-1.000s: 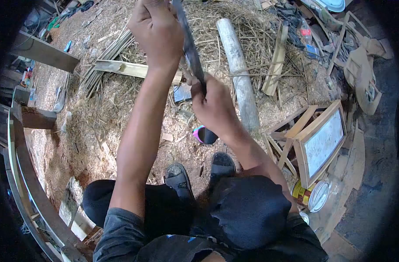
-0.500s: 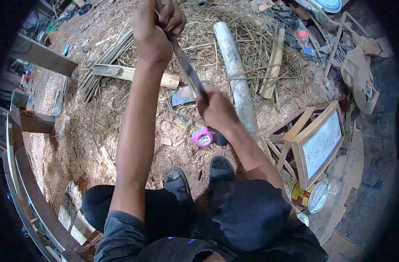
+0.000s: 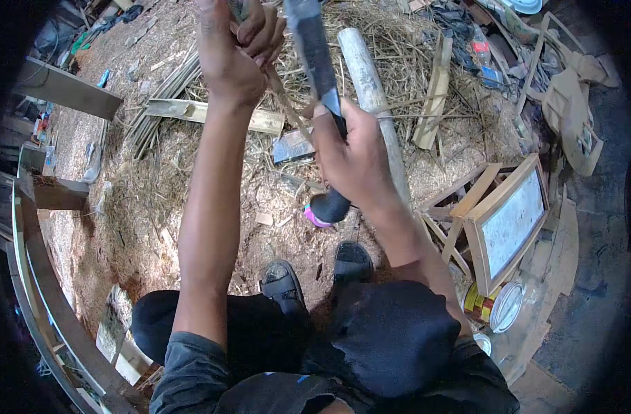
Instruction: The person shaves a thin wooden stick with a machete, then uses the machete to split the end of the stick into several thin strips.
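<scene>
My right hand (image 3: 357, 155) is wrapped round the handle of a large knife (image 3: 312, 52). Its broad dark blade points up and away from me, and the black butt of the handle shows below the fist. Further forward, my left hand (image 3: 236, 58) is closed on a thin wooden strip (image 3: 286, 100), perhaps bamboo. The strip slants down from that hand to behind my right hand, where its lower end is hidden. Below the knife handle lies a pink tape measure (image 3: 317, 217), mostly covered by the butt.
A pale pole (image 3: 363, 69) and split bamboo pieces (image 3: 260, 120) lie on shavings. A bundle of thin sticks (image 3: 167, 96) is at left. On my right stand a wooden frame with a white panel (image 3: 512, 217) and a tin can (image 3: 505, 308). My sandalled feet (image 3: 284, 283) are close below.
My right hand has turned and the knife blade has swung up, now apart from the strip. The butt has moved over the tape measure. My left hand has shifted slightly left.
</scene>
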{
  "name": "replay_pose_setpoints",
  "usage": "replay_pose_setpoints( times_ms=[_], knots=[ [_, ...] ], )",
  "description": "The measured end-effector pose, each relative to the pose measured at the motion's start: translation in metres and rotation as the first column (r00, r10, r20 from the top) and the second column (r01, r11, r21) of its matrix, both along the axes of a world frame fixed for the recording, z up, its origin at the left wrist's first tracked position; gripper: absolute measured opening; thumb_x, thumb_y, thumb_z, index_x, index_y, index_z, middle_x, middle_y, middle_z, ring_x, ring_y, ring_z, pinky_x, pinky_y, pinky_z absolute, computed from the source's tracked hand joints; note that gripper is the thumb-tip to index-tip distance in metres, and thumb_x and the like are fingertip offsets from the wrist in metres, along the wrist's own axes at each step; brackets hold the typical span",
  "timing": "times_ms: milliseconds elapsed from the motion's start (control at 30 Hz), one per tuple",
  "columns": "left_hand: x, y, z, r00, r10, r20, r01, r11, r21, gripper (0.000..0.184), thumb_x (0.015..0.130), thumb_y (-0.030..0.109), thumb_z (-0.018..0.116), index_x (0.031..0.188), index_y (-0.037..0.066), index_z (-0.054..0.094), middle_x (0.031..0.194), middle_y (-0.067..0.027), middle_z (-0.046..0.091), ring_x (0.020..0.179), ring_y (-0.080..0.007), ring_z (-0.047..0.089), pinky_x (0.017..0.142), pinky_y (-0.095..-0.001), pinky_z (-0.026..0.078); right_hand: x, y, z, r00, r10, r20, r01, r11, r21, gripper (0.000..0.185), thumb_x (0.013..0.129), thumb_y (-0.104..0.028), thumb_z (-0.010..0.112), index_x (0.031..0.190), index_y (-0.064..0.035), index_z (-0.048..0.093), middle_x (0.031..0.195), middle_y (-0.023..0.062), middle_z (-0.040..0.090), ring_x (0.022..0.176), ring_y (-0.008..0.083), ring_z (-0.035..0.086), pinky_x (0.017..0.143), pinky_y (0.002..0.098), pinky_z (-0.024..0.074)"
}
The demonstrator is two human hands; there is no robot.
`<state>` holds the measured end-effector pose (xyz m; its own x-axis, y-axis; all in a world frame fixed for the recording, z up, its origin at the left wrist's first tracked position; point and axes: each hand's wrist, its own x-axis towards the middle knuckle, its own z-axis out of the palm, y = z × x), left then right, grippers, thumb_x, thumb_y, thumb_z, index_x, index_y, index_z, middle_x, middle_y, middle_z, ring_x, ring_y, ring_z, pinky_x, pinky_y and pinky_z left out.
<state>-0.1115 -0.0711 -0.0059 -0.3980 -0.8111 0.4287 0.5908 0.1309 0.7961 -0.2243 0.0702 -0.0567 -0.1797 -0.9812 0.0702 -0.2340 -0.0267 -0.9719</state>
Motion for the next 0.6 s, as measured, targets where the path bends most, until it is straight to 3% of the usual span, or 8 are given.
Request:
replay_pose_setpoints(
  times_ms=[67,100,200,300,367,400,500,600],
  knots=[
    [-0.006,0.002,-0.001,1.000,-0.008,0.002,0.008,0.998,-0.054,0.064,0.092,0.071,0.034,0.061,0.016,0.031,0.049,0.0050,0.024,0.044,-0.0082,0.022,0.041,-0.0224,0.018,0.012,0.003,-0.003,0.997,-0.070,0.019,0.071,0.996,-0.050,0.023,0.096,-0.017,0.053,0.083,0.0020,0.053,0.057,0.0101,0.055,0.045,0.0203,0.055,0.044,0.0365,0.0418],
    [-0.007,0.002,-0.003,1.000,-0.013,0.004,0.014,0.994,-0.105,0.064,0.092,0.071,0.034,0.061,0.015,0.031,0.049,0.0050,0.024,0.044,-0.0083,0.022,0.041,-0.0227,0.018,0.013,0.003,-0.008,0.966,-0.044,-0.255,0.018,0.994,-0.105,0.021,0.096,-0.014,0.052,0.082,0.0015,0.052,0.056,0.0098,0.054,0.044,0.0200,0.053,0.042,0.0374,0.0414],
    [0.001,-0.004,-0.003,0.999,-0.017,-0.035,0.015,0.998,-0.062,0.064,0.092,0.071,0.035,0.061,0.015,0.031,0.049,0.0050,0.025,0.045,-0.0089,0.022,0.042,-0.0236,0.019,-0.004,0.002,-0.002,0.989,0.114,-0.092,-0.106,0.991,0.087,0.019,0.098,-0.014,0.049,0.094,0.0004,0.060,0.065,0.0036,0.058,0.050,0.0103,0.053,0.042,0.0289,0.0380],
    [-0.004,0.001,-0.002,0.993,0.114,0.024,-0.114,0.993,-0.010,0.064,0.092,0.071,0.035,0.061,0.015,0.031,0.051,0.0046,0.026,0.045,-0.0089,0.021,0.043,-0.0234,0.020,0.004,0.006,0.001,0.996,-0.082,-0.025,0.082,0.996,0.026,0.015,0.096,-0.010,0.049,0.094,0.0001,0.061,0.061,0.0036,0.058,0.050,0.0117,0.054,0.043,0.0291,0.0386],
    [-0.007,-0.001,-0.002,0.999,0.049,0.018,-0.047,0.995,-0.093,0.064,0.092,0.071,0.034,0.061,0.015,0.031,0.050,0.0045,0.026,0.045,-0.0089,0.021,0.042,-0.0235,0.019,0.009,0.008,-0.018,0.980,0.006,-0.201,-0.005,1.000,0.003,0.017,0.093,-0.013,0.056,0.091,0.0045,0.053,0.057,0.0130,0.057,0.053,0.0237,0.064,0.050,0.0385,0.0510],
    [-0.008,-0.002,-0.002,0.998,0.059,-0.015,-0.060,0.995,-0.082,0.064,0.093,0.070,0.034,0.061,0.015,0.031,0.050,0.0043,0.025,0.045,-0.0090,0.022,0.043,-0.0232,0.019,0.015,0.005,-0.024,0.959,-0.016,-0.281,-0.028,0.988,-0.151,0.019,0.091,-0.010,0.055,0.097,0.0080,0.053,0.059,0.0172,0.060,0.055,0.0289,0.067,0.050,0.0403,0.0528],
    [-0.006,-0.004,-0.003,0.987,0.156,0.022,-0.153,0.983,-0.101,0.063,0.093,0.070,0.035,0.062,0.015,0.031,0.051,0.0043,0.024,0.045,-0.0090,0.022,0.043,-0.0234,0.019,0.009,0.006,-0.022,0.921,0.046,-0.387,-0.037,0.999,0.029,0.020,0.089,-0.008,0.056,0.099,0.0092,0.053,0.062,0.0218,0.061,0.061,0.0356,0.068,0.052,0.0432,0.0538],
    [-0.011,0.001,-0.002,0.985,0.170,0.020,-0.168,0.984,-0.066,0.063,0.093,0.069,0.035,0.062,0.015,0.031,0.051,0.0047,0.024,0.046,-0.0089,0.022,0.044,-0.0242,0.018,0.010,0.011,-0.005,0.927,0.005,-0.376,-0.008,1.000,-0.008,0.017,0.088,-0.009,0.056,0.096,0.0061,0.054,0.063,0.0224,0.061,0.061,0.0393,0.066,0.055,0.0460,0.0520]
  ],
)
